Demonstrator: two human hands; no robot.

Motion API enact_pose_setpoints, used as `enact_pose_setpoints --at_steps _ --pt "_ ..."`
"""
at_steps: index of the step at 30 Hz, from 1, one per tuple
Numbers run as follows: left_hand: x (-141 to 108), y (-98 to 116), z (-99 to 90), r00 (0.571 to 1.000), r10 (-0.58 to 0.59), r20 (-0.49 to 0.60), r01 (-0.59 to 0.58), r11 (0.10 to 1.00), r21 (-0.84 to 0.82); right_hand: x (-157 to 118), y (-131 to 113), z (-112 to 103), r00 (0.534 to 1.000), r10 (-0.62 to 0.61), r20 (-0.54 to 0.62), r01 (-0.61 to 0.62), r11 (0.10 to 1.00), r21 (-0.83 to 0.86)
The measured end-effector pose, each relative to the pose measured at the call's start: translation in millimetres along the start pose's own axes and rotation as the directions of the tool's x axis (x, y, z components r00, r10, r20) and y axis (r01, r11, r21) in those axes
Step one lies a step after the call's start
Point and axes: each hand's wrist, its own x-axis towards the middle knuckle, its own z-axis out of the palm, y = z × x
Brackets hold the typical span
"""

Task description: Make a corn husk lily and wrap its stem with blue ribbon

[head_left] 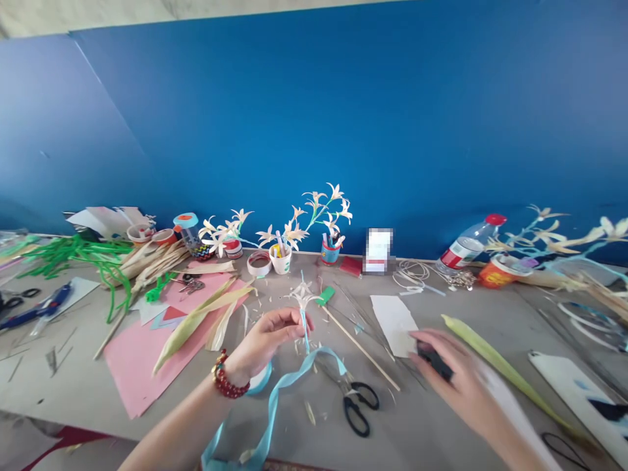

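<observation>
Upright between the fingertips of my left hand (275, 337) is a small pale flower (303, 296) on a stem wrapped in light blue. A long light blue ribbon (277, 392) curls below the stem and runs to the table's front edge. Over on the right, my right hand (454, 373) is closed around a black object (434, 360), blurred and too covered to name. Beside it lies a piece of white paper (392, 322). Between my hands rest black-handled scissors (360, 405), their blades partly hidden by the ribbon.
Pink paper (132, 369) carries pale green husks (189, 324) on the left. Finished flower sprays stand along the back near a white cup (280, 260) and a pen holder (331, 252). A plastic bottle (466, 245) is back right. A thin stick (366, 353) and wires lie mid-table.
</observation>
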Motion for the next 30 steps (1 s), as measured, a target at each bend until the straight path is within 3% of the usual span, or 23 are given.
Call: enact_pose_setpoints --at_steps 2,5,7,9,14,16,19,22,26,28,30 --pt "1 -2 5.5 0.998 -0.023 0.065 0.028 0.996 -0.083 15 -49 11 0.979 -0.095 0.181 0.031 0.944 0.329" --pt "0 -4 13.4 0.986 -0.063 0.157 0.093 0.978 -0.187 34 -99 35 0.928 -0.233 0.291 -0.025 0.741 0.671" --pt "-2 -5 14.6 0.977 -0.090 0.191 0.131 0.968 -0.215 40 -116 50 0.894 -0.296 0.337 -0.081 0.632 0.771" --pt "-6 -8 11.5 0.974 -0.118 0.191 0.161 0.961 -0.227 44 -126 59 0.901 -0.310 0.303 -0.059 0.606 0.793" --pt "-14 -23 -0.3 0.972 -0.173 0.159 0.213 0.932 -0.292 39 -138 65 0.906 -0.355 0.231 0.003 0.551 0.834" --pt "-16 -27 -1.2 0.970 -0.179 0.166 0.220 0.937 -0.271 33 -134 68 0.927 -0.315 0.205 0.003 0.550 0.835" --pt "-20 -29 -2.1 0.982 -0.159 0.106 0.176 0.967 -0.185 23 -115 71 0.984 -0.112 0.142 -0.037 0.644 0.764" --pt "-26 -27 -8.8 0.995 -0.076 -0.065 0.076 0.997 -0.005 17 -89 67 0.996 0.024 0.084 -0.074 0.729 0.681" --pt "-34 -30 -16.1 0.975 0.065 -0.212 -0.014 0.972 0.236 14 -86 63 0.992 -0.088 0.087 0.028 0.845 0.534" --pt "-35 -33 -12.4 0.970 0.136 -0.203 -0.079 0.960 0.267 13 -103 68 0.981 -0.128 0.148 0.020 0.817 0.576" --pt "-34 -36 -5.0 0.967 0.184 -0.177 -0.133 0.955 0.265 11 -124 75 0.970 -0.106 0.219 -0.085 0.695 0.714"
